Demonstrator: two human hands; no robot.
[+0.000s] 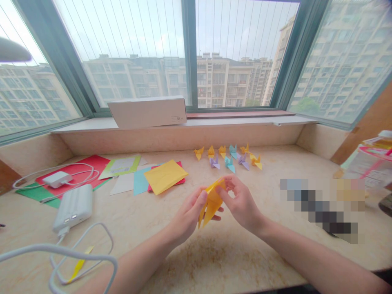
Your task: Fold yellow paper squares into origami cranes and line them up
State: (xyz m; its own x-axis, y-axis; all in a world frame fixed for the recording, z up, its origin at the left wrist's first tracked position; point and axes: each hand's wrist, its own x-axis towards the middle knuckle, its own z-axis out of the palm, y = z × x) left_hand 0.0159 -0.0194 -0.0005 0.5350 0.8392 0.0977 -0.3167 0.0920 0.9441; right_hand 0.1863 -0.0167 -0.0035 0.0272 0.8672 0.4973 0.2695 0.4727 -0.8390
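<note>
A partly folded piece of yellow origami paper is held up over the stone counter, with narrow points hanging downward. My left hand pinches its left side, thumb in front and fingers behind. At its upper right, my right hand grips the paper between thumb and fingertips. Beyond my hands stand several small paper cranes, among them a yellow crane, a blue crane and a purple crane. Left of them lies a stack of paper with a yellow sheet on top.
A white power bank with a looping cable lies at the left, near a white charger on a red sheet. A white box rests on the window ledge. At the right are a blurred-out object and a plastic container.
</note>
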